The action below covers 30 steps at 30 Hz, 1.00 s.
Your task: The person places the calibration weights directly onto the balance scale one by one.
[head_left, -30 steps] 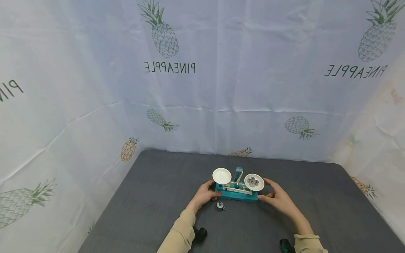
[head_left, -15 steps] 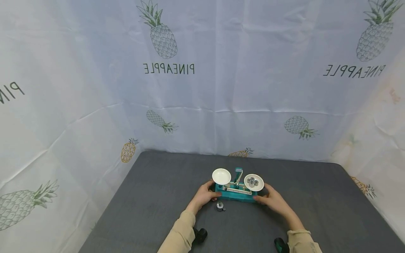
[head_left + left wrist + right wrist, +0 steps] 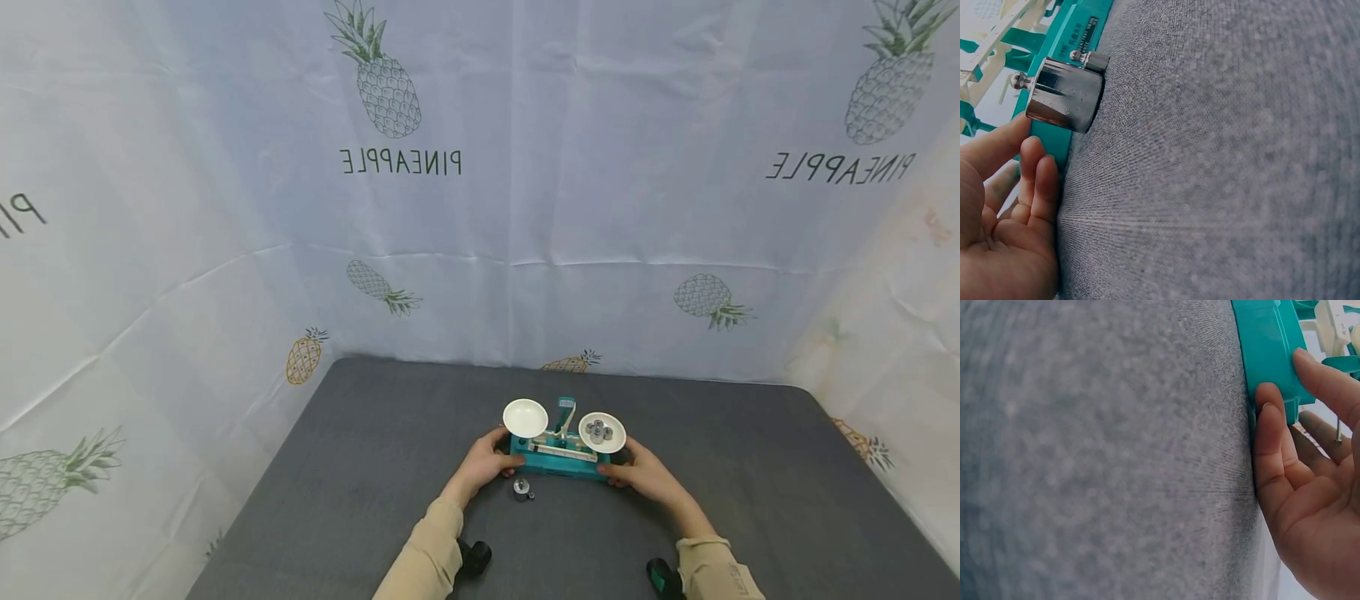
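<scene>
A teal balance scale (image 3: pixel 562 467) with two white pans stands on the grey tabletop. Its left pan (image 3: pixel 526 418) holds nothing, while several small metal weights (image 3: pixel 597 431) sit together in the right pan (image 3: pixel 618 443). My left hand (image 3: pixel 480 463) grips the base's left end, thumb along the front edge. At the opposite end my right hand (image 3: pixel 651 477) holds the base, with its thumb and curled fingers against the teal plastic (image 3: pixel 1269 350). In the left wrist view a large shiny weight (image 3: pixel 1063 94) and a smaller weight (image 3: pixel 1095 60) stand just before the base.
The dark grey table (image 3: pixel 405 433) reaches back to a pale curtain (image 3: pixel 480 317) printed with pineapples. Black wrist devices, such as the one at the left wrist (image 3: pixel 474 557), show beside both sleeves.
My right hand has moved left and closed in on the balance scale's right end. The left hand, the scale and the weights look unmoved.
</scene>
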Tool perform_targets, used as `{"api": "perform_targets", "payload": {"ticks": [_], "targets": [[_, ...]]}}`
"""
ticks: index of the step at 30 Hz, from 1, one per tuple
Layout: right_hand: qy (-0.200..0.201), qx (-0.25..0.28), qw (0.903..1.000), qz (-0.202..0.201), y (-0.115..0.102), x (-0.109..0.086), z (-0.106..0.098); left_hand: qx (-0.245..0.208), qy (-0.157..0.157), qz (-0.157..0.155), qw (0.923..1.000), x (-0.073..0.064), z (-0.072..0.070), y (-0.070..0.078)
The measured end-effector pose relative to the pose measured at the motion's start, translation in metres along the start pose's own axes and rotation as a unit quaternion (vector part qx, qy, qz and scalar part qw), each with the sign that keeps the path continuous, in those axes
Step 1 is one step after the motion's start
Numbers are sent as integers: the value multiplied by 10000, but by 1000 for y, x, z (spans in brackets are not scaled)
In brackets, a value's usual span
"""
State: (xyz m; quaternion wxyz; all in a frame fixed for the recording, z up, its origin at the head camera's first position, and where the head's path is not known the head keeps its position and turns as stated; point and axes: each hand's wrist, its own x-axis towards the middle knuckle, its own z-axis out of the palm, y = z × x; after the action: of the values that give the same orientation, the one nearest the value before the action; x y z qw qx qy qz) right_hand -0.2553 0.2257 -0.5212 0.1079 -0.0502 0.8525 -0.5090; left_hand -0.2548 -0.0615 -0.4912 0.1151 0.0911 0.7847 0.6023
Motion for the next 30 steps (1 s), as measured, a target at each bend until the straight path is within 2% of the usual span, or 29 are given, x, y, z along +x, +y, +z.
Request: {"api": "perform_targets", "payload": {"ticks": [4,10,13,20,25,30], "targets": [[22,104,9999,37,1,-1,0,28,13,-11,10000,5,2,-6],[86,252,9996,124,0,0,0,59,15,-69,10000,20,5,-31],[112,323,9994,82,0,0,1,66,21,-101,9999,24,5,-38],[194,346,9992,61,1,1,3,69,80,-75,9999,27,7,-41],[167,448,9987,153,2,1,6,126,234,-127,9996,24,7,-39],[231,465,9985,179,3,-1,5,248,292,-42,9993,23,10,-37]]}}
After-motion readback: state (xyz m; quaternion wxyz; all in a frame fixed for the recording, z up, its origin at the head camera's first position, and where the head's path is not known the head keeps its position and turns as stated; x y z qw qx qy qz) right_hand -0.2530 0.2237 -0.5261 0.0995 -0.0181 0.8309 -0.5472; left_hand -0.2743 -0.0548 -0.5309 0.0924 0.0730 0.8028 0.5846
